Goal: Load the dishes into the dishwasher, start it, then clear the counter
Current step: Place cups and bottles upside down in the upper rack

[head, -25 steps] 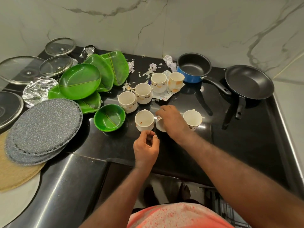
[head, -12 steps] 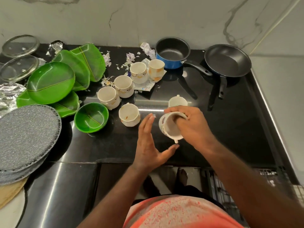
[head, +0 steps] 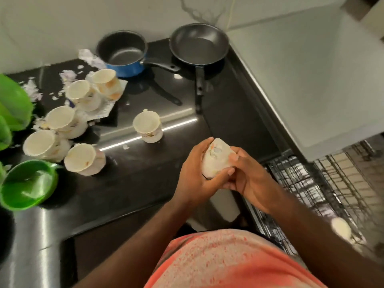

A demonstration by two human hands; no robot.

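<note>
You hold the white cup (head: 217, 159) in both hands over the counter's (head: 135, 183) front edge, near its right corner, beside the dishwasher rack (head: 301, 183). Your left hand (head: 192, 179) wraps one side with its fingers curled beneath, and your right hand (head: 248, 181) clasps the other. The cup seems tipped on its side, though blur hides its rim.

Pretty clearly a home kitchen: black stone counter (head: 135, 183) against a marble wall (head: 52, 28), with a blue saucepan (head: 122, 53) and frying pan (head: 199, 44) up top and cups (head: 147, 125) scattered on the left. Lower right there's a wire dishwasher rack (head: 295, 179) sticking out.
</note>
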